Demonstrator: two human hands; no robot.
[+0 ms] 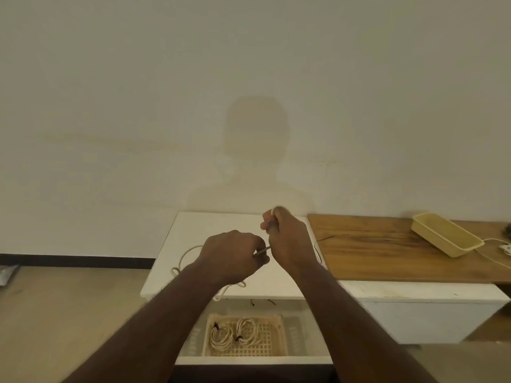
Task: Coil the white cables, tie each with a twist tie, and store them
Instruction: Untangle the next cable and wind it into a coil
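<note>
White cable (185,254) loops on the white top's left edge — both hands, left hand (235,254) and right hand (287,239), pinch the twist tie (261,251) — I'd keep twists snug.

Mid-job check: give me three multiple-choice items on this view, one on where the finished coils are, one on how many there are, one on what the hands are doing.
1. Where do the tied coils lie?
A. in the lattice basket inside the open drawer
B. in the yellow tray
C. on the floor

2. How many tied coils are stored?
A. one
B. two
C. four

3. What state are the hands in?
A. both flat on the table
B. both hanging idle
C. both curled in a grip above the white table

Key:
1 A, the tied coils lie in the lattice basket in the drawer.
2 B, two white loops show there.
3 C, the left hand and right hand pinch a thin dark strand over the white table.
</note>
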